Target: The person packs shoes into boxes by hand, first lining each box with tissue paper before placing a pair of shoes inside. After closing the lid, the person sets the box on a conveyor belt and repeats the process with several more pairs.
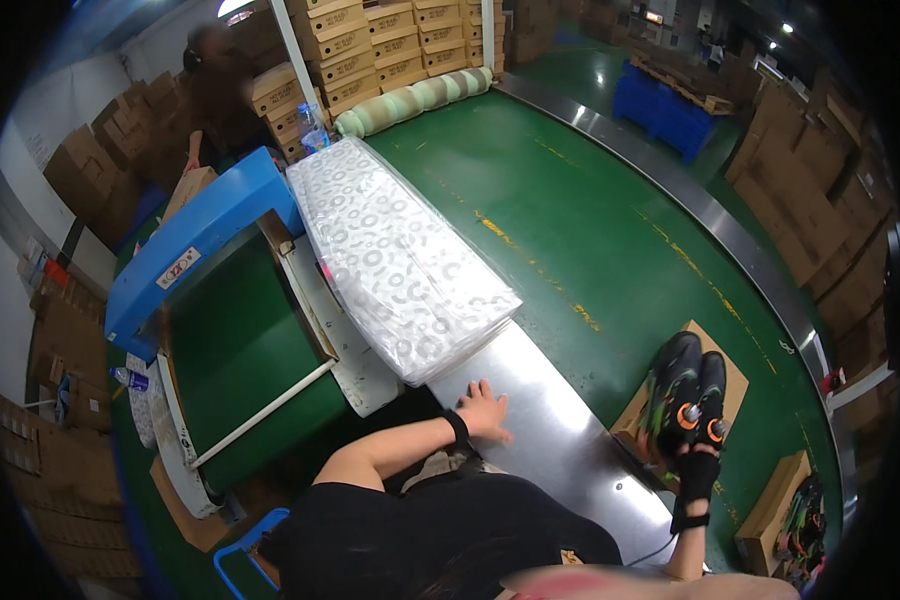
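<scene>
On the green conveyor to my right, my right hand (697, 476) wears a black glove and wrist strap. Its fingers are closed around the near end of a pair of dark sneakers (674, 378) with green and orange parts. Round orange-and-silver pieces sit in the shoe openings. Beneath the pair lies an open brown cardboard box (729, 378). My left hand (483, 410), black band at its wrist, rests with fingers spread over the metal tabletop (545, 400), holding nothing. Just ahead of it is a stack of patterned white sheets in clear plastic (400, 255).
Another open box (772, 508) with multicoloured shoes (802, 530) stands at the lower right. A blue-framed machine (210, 255) with its own green belt is at left. A rolled striped cushion (415, 103), a plastic bottle (312, 128) and stacked shoeboxes (395, 45) are farther off; a person (220, 95) stands behind the machine.
</scene>
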`<state>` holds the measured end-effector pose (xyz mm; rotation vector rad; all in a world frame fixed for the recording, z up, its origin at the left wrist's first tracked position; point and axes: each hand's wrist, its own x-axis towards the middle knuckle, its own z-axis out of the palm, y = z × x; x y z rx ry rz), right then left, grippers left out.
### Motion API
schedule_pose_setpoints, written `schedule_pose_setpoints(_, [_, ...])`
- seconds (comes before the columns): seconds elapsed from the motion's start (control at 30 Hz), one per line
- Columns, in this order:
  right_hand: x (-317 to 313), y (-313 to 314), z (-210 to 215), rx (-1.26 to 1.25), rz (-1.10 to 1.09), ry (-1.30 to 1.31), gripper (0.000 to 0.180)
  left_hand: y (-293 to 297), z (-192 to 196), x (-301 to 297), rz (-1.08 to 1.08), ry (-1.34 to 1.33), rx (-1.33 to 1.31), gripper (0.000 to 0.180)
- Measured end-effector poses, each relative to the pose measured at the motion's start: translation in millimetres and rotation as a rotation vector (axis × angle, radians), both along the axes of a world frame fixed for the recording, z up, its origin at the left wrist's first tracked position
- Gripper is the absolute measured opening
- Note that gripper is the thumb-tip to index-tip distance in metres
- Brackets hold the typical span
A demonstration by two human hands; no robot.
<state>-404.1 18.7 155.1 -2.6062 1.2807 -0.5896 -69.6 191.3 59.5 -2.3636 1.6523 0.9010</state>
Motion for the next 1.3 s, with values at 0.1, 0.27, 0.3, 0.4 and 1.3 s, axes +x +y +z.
schedule_pose_setpoints(0.1, [-18,34,-2,-0.100,0.070,0.055,0.045,-37,-6,37,0.068,0.393,-0.316,0.084])
schedule_pose_setpoints(0.27, [18,86,-20,-0.091,0.520,0.085,0.021,-116,74,-10,0.007,0.448,-0.830,0.069])
schedule_pose_setpoints(0.3, [21,89,-40,-0.132,0.548,0.159,0.021,-133,79,-26,-0.035,0.467,-0.780,0.069])
schedule_pose_setpoints(0.4, [40,88,-56,0.075,0.422,0.303,0.026,-176,54,-73,-0.127,0.393,-0.651,0.073])
schedule_pose_setpoints(1.3, [-73,-4,-14,0.294,-0.550,-1.472,0.031,-246,-29,-112,-0.136,0.229,-0.845,0.067])
